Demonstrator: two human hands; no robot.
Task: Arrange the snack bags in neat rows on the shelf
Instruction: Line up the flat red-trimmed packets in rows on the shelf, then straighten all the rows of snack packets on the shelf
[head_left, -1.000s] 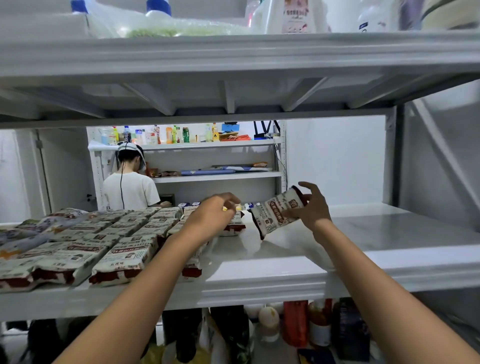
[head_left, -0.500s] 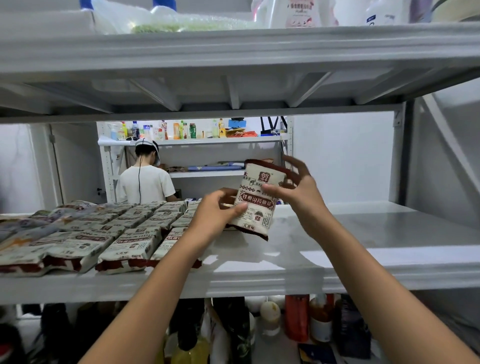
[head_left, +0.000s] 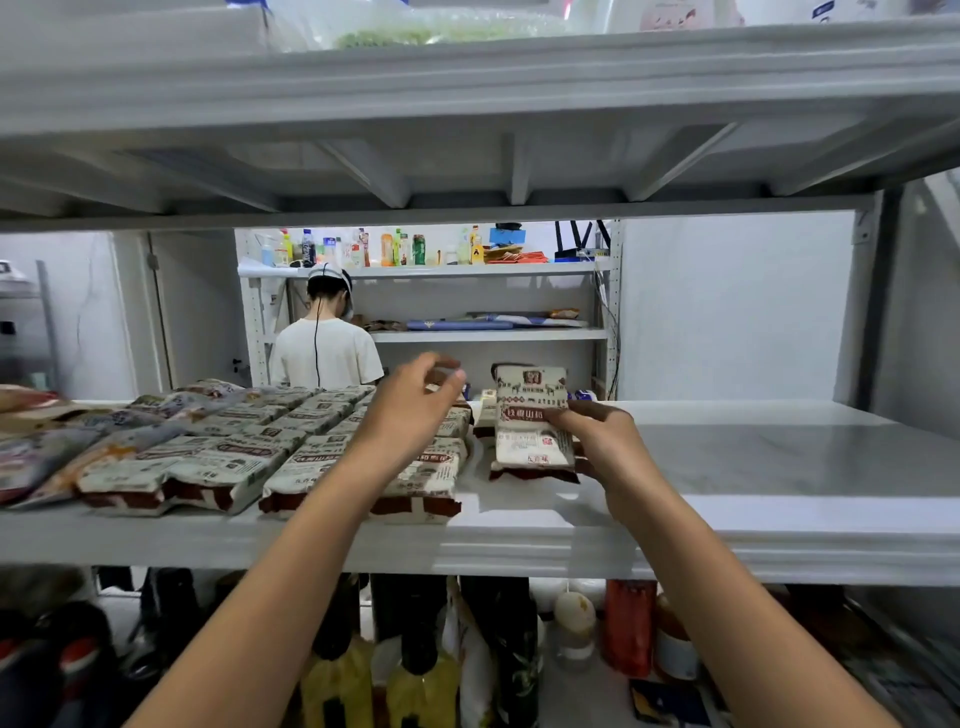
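One snack bag (head_left: 532, 415), cream with a dark red-brown bottom band, stands tilted near the front edge of the shelf (head_left: 753, 467), just right of the laid rows. Label: red band with Chinese characters, partly covered by fingers; not fully readable. Right hand (head_left: 605, 447) grips the bag's right side, thumb across the front. Left hand (head_left: 410, 410) hovers over the rows of matching bags (head_left: 291, 447), fingers loosely curled, holding nothing, apart from the held bag. Rows lie flat, running from the front edge toward the back; same cream and red print. Differently printed bags (head_left: 47, 447) sit at the left end. Right part of the shelf bare. Below: bottles (head_left: 415, 670), some with yellow liquid. Behind: a person in a white shirt (head_left: 324, 348).
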